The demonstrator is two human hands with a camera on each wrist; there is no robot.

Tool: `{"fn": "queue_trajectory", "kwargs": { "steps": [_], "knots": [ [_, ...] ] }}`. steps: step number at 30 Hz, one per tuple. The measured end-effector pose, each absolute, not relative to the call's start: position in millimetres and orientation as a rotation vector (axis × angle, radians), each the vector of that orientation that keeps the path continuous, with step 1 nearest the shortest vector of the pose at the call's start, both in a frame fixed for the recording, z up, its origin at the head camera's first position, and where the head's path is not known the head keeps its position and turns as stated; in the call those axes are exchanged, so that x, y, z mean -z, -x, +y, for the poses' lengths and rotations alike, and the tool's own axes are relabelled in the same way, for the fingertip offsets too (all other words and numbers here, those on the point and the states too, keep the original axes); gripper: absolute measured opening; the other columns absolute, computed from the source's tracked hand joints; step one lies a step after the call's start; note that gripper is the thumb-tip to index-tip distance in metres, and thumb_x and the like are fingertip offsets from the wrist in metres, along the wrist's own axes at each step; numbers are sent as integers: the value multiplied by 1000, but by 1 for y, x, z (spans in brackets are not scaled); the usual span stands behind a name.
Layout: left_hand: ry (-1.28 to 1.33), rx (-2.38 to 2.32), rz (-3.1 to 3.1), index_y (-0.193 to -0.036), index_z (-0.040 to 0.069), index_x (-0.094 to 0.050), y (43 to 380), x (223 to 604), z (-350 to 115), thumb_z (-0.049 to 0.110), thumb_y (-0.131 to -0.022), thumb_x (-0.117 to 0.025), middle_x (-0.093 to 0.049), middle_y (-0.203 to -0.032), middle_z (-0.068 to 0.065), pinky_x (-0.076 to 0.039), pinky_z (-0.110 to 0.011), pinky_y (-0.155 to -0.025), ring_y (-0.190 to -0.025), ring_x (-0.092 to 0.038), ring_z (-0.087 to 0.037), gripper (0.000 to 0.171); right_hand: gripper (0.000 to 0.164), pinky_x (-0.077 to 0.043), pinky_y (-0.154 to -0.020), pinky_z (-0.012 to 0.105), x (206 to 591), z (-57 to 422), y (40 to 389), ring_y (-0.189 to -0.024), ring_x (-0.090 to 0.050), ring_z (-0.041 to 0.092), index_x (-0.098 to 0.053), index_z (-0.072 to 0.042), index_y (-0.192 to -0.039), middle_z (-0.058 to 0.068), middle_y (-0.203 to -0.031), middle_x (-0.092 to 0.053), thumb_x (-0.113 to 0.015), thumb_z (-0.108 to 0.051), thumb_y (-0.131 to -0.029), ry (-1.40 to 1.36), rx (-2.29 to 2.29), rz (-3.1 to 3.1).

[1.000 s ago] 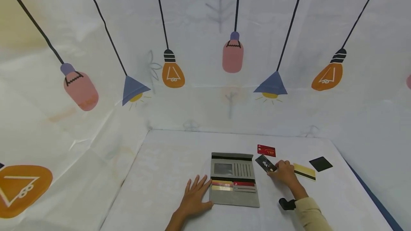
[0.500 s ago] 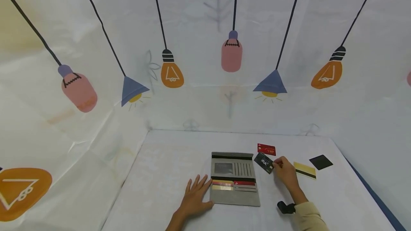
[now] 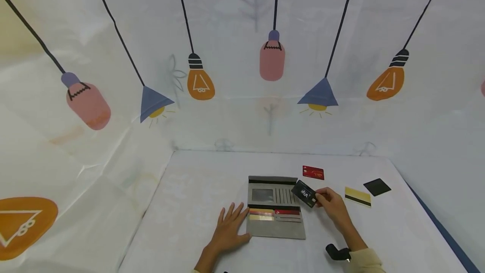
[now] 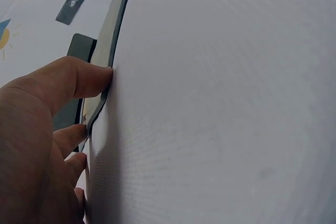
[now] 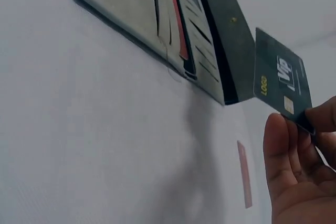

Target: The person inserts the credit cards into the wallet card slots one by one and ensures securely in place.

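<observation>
An open grey wallet (image 3: 278,231) lies on the white table, with a yellowish card (image 3: 261,217) and a red card (image 3: 287,212) in its lower slots. My left hand (image 3: 229,233) rests at the wallet's left edge, fingers spread, the thumb and fingertips touching that edge in the left wrist view. My right hand (image 3: 335,207) pinches a black VIP card (image 5: 283,74) by one corner between thumb and fingers. In the head view the card overlaps the wallet's upper right edge; the right wrist view shows it raised off the table.
Beyond the wallet lies a red VIP card (image 3: 313,172). To the right are a yellow card (image 3: 358,196) with a dark stripe and a black card (image 3: 377,187). A white sheet with printed lamps (image 3: 272,60) hangs behind the table.
My right hand has lifted the black VIP card from the table and moved it left, to the wallet's upper right. The left hand stays at the wallet's edge.
</observation>
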State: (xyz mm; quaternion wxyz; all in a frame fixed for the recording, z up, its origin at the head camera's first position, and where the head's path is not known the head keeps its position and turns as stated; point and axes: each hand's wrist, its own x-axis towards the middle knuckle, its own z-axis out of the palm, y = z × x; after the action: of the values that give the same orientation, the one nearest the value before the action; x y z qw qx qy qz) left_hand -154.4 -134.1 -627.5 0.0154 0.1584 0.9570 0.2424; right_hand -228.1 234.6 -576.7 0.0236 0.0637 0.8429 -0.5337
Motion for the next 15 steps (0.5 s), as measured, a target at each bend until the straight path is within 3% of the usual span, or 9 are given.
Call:
{"fn": "queue_trajectory", "kwargs": {
  "steps": [9,15],
  "knots": [
    [-479,-768,2960,-154,25,-40,155,626,-134,52,-84,-67,-34,-163,-3,-10,-63,-121,-153,-23,-37,80,20,-61,-76,30,586,213,215,-82,-69,19,-63,2,-112,17,-100,-68,-62,-13,-98,176,1758,2422],
    [-478,-768,2962,-154,24,-40,156,625,-134,51,-84,-67,-34,-163,-4,-10,-63,-121,-153,-23,-37,80,15,-59,-73,24,592,203,217,-81,-72,17,-64,-2,-106,13,-100,-68,-65,-13,-96,268,1667,2455]
  ]
}}
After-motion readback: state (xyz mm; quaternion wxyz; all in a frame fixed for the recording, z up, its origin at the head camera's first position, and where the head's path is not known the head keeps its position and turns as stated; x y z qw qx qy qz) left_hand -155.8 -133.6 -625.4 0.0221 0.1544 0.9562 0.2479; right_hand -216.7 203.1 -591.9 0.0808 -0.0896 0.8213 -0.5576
